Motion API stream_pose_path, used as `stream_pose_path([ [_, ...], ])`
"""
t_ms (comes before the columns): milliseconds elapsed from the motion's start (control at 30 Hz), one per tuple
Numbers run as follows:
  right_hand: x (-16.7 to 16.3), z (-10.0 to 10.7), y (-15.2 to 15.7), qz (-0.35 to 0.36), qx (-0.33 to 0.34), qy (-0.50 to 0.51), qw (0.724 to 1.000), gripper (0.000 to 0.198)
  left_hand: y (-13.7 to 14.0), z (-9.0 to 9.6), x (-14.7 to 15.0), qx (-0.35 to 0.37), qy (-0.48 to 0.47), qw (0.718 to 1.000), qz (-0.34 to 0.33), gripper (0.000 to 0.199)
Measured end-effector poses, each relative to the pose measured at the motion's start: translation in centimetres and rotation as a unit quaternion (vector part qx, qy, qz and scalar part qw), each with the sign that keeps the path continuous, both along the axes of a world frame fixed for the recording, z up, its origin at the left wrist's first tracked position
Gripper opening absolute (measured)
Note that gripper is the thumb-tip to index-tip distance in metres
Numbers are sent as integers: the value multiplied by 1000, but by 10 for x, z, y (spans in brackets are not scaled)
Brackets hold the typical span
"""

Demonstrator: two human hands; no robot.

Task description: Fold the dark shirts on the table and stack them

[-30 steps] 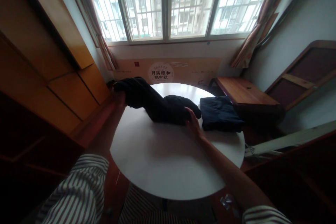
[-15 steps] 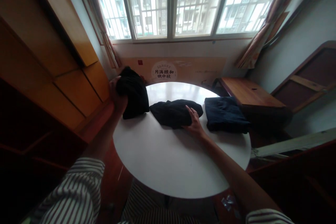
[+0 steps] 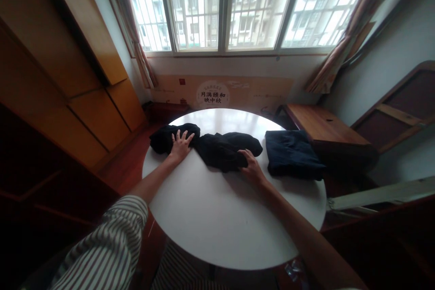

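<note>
Head view, contents of the counter (image 3: 217,226), white and round, listed left to right.

Item one: black bundle (image 3: 159,141), at the left edge, which it appears to overlap. Left hand (image 3: 181,146) lies on its near right part, palm down, fingers fanned and closed on nothing; the spread seems meant to press the fabric down and keep it in place.

Item two: black cloth (image 3: 220,153), rumpled, toward the far edge, meeting the bundle at its left end. Whether the two form one piece cannot be told. Right hand (image 3: 252,168) touches its near right side, fingers bent over the top, probably to steady that end; whether they pinch the fabric cannot be made out.

Item three: navy cloth (image 3: 294,154), folded into a flat block, at the right edge, touched by neither hand. Its place just beside the black cloth, a narrow gap between, presumably keeps it out of the hands' way.

Surroundings: printed panel (image 3: 248,90) beyond the far edge; barred window (image 3: 253,9) above it.
</note>
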State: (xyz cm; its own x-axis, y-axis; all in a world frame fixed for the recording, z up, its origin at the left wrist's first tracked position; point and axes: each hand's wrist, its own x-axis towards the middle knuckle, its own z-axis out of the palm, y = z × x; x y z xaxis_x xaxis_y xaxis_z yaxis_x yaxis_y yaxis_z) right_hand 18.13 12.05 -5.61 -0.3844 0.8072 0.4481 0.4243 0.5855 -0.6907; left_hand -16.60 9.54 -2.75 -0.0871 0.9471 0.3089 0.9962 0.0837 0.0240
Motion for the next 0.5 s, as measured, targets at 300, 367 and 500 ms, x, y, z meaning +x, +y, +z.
stream_pose_path([
  [300,6,5,3,39,-156,223,961,45,32,12,21,49,-106,993,18,51],
  [367,9,3,3,37,-169,250,953,54,22,16,38,74,-191,978,-49,46],
  [500,17,-3,0,23,-130,223,966,58,-2,27,74,-54,-441,847,-291,47],
])
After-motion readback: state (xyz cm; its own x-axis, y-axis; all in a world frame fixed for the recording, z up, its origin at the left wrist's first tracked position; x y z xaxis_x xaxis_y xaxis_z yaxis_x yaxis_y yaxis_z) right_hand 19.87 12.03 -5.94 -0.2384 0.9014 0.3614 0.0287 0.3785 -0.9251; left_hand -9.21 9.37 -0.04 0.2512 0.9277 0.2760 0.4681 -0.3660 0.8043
